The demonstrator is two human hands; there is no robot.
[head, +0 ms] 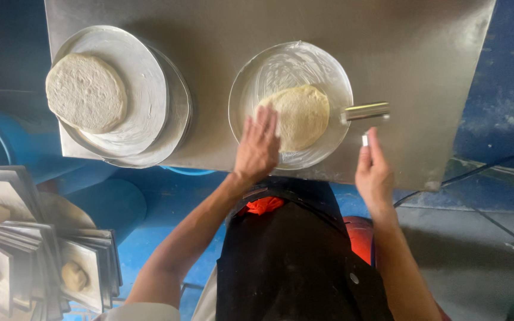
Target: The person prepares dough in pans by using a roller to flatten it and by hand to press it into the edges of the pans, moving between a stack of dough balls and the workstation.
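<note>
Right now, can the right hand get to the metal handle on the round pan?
Probably yes. The right hand is just below the metal handle of the round pan, with only bare table between them.

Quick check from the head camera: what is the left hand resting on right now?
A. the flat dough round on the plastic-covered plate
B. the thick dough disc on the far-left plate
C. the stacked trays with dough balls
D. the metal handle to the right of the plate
A: the left hand lies flat on the dough round on the plastic-covered plate, away from the metal handle.
</note>
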